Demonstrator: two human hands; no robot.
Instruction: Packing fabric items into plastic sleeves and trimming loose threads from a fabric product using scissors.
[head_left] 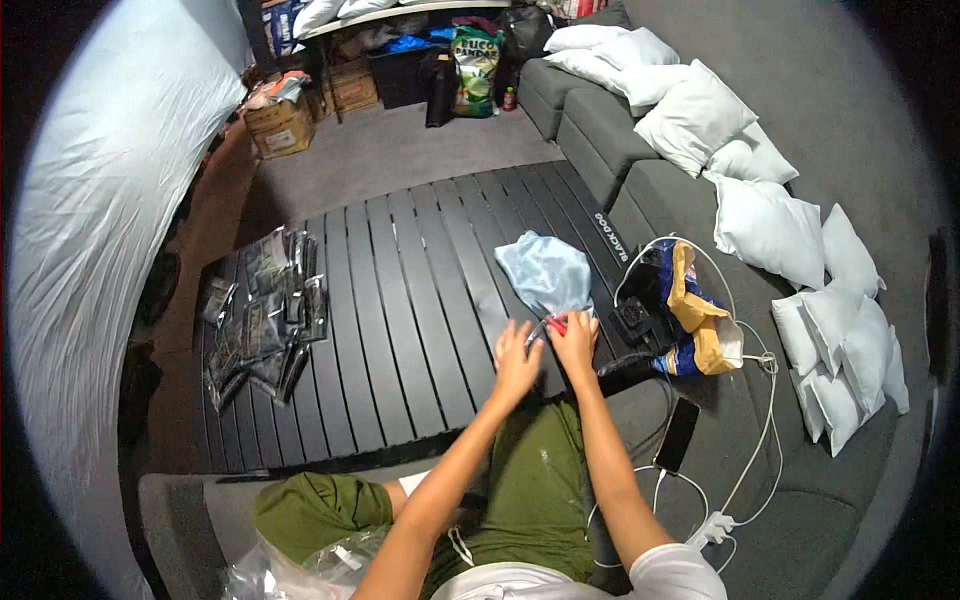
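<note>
A light blue shiny cloth bundle [545, 272] lies on the black slatted table [385, 320], just beyond my hands. My right hand [575, 342] is closed on a small red object [557, 324] at the cloth's near end; its kind is too small to make out. Close beside it on the left is my left hand [517, 360], fingers bent toward a small pale and dark thing between the two hands. What that hand holds, if anything, I cannot make out.
Several dark items in clear plastic packets [265, 315] are piled on the table's left. A blue and yellow bag [690, 320] stands by its right edge, near a phone [677, 436] and white cables. White pillows [770, 225] cover the grey sofa; cardboard boxes [280, 127] stand behind.
</note>
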